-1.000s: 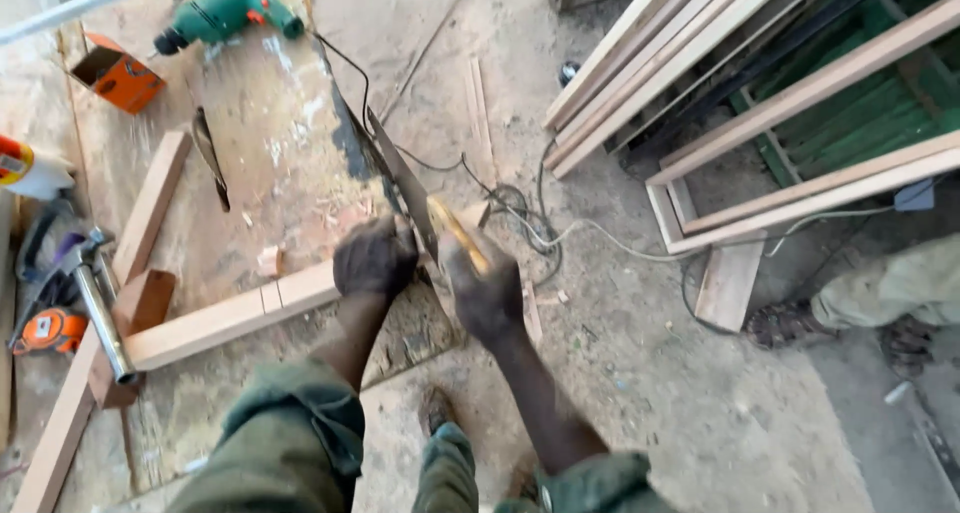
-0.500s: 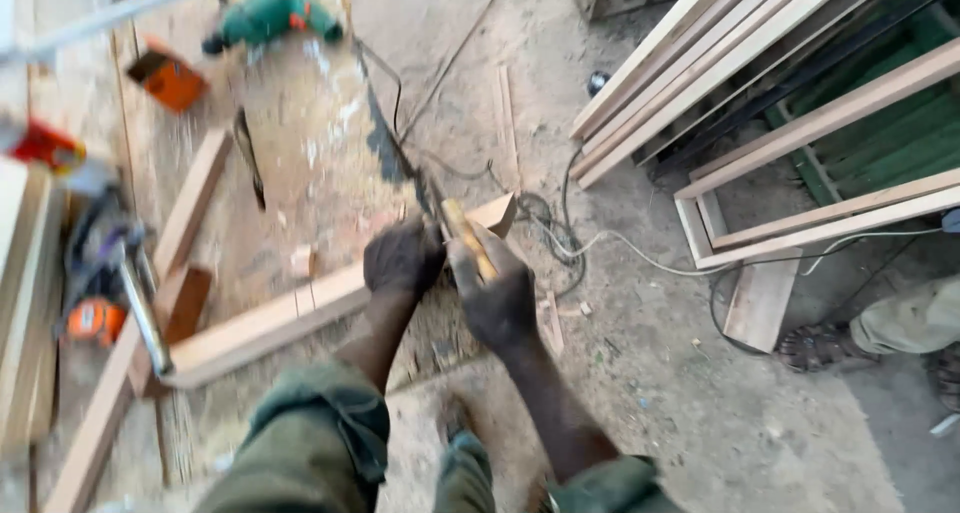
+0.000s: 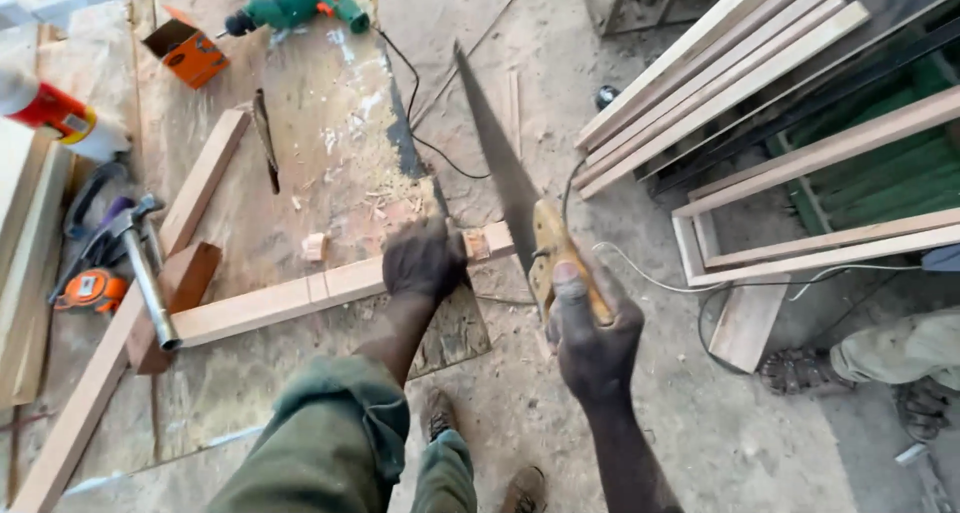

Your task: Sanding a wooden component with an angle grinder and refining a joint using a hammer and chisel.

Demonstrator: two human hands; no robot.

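Pale wooden batten (image 3: 300, 298), long and square-edged, was laid flat across the worn plywood bench top (image 3: 330, 143), its right-hand end sticking out a little past the bench edge. It was pinned down near that end by the left hand (image 3: 425, 261), fingers curled shut over the wood. Just beside the batten's end, the hand saw with the yellowish wooden handle (image 3: 520, 213) was gripped by the right hand (image 3: 592, 335), fingers wrapped tight round the handle and one laid along the top of it. The steel blade was lifted clear, pointing up and away from the batten, so no teeth were in the wood at that instant.

How far along? Hard to call. Whether a kerf had been opened couldn't be made out, since the spot was hidden by the left hand. A small pale offcut block (image 3: 316, 246) and loose shavings were scattered just behind the batten, so some cutting looked done already, but the batten end looked not yet parted.

Further left of the batten, a claw hammer (image 3: 140, 263) and an orange tape measure (image 3: 92, 289) were left lying, and a green electric drill (image 3: 295, 1) was parked well behind it.
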